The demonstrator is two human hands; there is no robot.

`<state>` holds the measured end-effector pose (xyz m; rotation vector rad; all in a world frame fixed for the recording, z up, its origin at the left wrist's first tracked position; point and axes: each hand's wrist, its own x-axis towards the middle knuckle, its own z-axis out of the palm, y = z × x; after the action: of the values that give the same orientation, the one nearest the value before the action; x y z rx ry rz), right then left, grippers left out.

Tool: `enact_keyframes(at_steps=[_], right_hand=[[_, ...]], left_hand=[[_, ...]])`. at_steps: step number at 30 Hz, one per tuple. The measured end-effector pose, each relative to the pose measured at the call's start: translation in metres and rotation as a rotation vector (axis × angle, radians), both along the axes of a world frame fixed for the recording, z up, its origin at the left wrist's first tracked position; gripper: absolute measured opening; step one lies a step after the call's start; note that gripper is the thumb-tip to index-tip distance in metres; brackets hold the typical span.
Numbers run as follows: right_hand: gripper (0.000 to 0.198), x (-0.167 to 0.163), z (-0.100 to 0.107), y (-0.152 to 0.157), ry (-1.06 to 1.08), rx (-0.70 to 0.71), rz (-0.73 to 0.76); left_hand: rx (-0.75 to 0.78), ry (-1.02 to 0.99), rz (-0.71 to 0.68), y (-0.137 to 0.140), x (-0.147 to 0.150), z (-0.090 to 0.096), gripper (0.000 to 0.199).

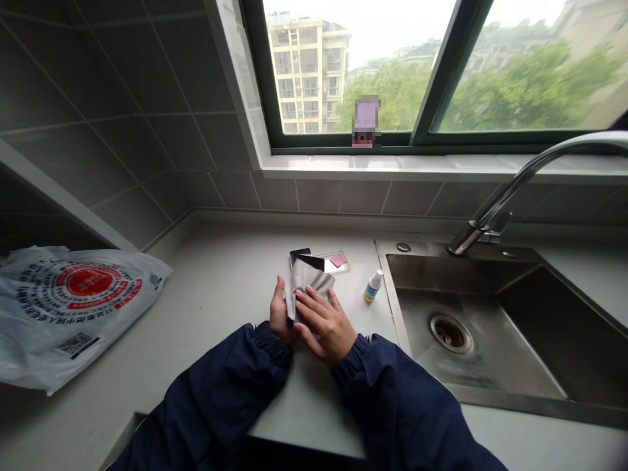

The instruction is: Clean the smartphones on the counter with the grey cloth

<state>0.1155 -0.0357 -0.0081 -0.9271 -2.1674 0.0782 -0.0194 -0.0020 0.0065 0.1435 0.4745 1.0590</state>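
Above one counter, left grip clamps one cloth; right grip rests spread atop.

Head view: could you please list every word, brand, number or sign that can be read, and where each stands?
No text reads clearly.
Plastic bag: red and black print, too blurred to read.
Same bag: QR code, no legible caption.
Small bottle: label too small to read.

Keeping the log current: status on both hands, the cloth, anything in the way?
Left hand at grey cloth's left edge. Right hand on top. Cloth's underside hidden. Small bottle apart, by sink.
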Motion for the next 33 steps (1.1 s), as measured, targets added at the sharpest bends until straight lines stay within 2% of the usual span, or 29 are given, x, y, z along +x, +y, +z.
enact_keyframes(at_steps=[4,7,12,15,19,26,33], right_hand=[[0.052,0.003,-0.002,0.005,-0.031,-0.024,-0.167],[0.057,0.007,-0.003,0.009,-0.014,-0.049,-0.267],[0.062,0.016,-0.002,0.016,0.036,-0.056,-0.332],[0.063,0.02,0.001,0.018,0.06,-0.038,-0.31],[0.064,0.021,0.005,0.016,0.022,-0.024,-0.249],[0.057,0.013,0.006,0.011,-0.084,-0.044,-0.152],[0.043,0.005,0.006,0.004,-0.094,-0.098,0.035]], left_hand=[[0.083,0.009,-0.075,0.001,0.005,-0.002,0.065],[0.144,0.046,-0.149,0.0,0.007,-0.005,0.063],[0.269,0.089,-0.221,-0.005,0.007,-0.011,0.065],[0.298,0.076,-0.25,-0.008,0.007,-0.011,0.068],[0.235,0.055,-0.261,-0.01,0.008,-0.011,0.064],[0.143,-0.02,-0.143,-0.007,0.01,-0.003,0.069],[-0.006,0.008,-0.073,-0.008,0.005,0.002,0.088]])
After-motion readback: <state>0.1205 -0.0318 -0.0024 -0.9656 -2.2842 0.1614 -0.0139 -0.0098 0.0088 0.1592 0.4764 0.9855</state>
